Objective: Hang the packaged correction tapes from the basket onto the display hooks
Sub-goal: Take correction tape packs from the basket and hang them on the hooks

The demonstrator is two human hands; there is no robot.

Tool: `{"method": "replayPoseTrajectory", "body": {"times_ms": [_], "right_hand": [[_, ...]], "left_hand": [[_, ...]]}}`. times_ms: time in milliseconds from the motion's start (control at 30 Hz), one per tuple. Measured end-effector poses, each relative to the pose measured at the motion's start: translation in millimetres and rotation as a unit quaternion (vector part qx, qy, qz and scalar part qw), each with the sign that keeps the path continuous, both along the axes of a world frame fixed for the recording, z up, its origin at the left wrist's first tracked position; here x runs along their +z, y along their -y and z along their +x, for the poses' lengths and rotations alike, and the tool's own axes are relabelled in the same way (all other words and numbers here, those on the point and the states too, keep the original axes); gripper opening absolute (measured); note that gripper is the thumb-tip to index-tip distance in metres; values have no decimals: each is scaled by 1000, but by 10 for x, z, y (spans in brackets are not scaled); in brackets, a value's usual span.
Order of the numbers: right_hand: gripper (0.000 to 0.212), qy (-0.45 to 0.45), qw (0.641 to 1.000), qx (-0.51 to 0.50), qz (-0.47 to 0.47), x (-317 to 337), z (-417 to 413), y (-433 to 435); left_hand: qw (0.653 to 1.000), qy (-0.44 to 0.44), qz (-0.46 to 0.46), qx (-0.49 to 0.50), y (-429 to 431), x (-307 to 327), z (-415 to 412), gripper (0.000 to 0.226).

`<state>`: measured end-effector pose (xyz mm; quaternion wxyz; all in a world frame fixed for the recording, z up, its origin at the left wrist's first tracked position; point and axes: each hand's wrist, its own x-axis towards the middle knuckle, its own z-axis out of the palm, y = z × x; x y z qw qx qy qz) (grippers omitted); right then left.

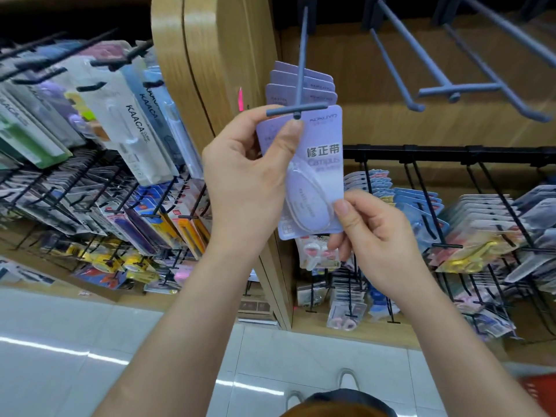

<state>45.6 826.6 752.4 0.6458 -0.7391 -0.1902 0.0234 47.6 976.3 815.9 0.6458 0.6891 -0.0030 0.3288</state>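
Note:
A lilac packaged correction tape (319, 164) is held up at the tip of a grey display hook (301, 79). My left hand (246, 176) pinches the card's top left corner just under the hook's crossbar. My right hand (370, 233) pinches the card's lower right edge. Three matching lilac packs (319, 85) hang further back on the same hook. A red basket (538, 389) shows at the bottom right corner, its contents out of sight.
Two bare grey hooks (436, 85) jut out at the upper right. Black hooks with packaged stationery (469, 224) fill the lower right rack. KAACA pen packs (135, 121) hang at left beyond a wooden divider (222, 70). White tiled floor lies below.

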Motion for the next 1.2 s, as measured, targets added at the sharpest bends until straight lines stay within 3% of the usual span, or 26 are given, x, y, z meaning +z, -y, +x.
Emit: {"method": "replayPoseTrajectory", "body": {"times_ms": [200, 400, 500, 700, 833, 1033, 1200], "right_hand": [[25, -4, 1000, -8, 17, -9, -41, -31], [30, -21, 1000, -2, 21, -15, -55, -31], [30, -31, 999, -23, 23, -32, -48, -39], [28, -41, 997, -63, 37, -21, 3, -98], [27, -42, 995, -93, 22, -48, 54, -218], [17, -27, 987, -155, -41, -5, 227, -258], [19, -46, 976, -205, -51, -160, 19, 110]], "left_hand": [[993, -27, -96, -61, 0, 23, 35, 12], [989, -83, -117, -25, 14, 93, 127, 14], [991, -109, -81, -15, 43, 70, 115, 15], [966, -203, -103, -124, -87, -297, -328, 19], [964, -248, -58, -71, -135, -437, -251, 12], [979, -203, -36, -4, 30, -505, -49, 15], [971, -238, 13, -13, -14, -617, -21, 12]]}}
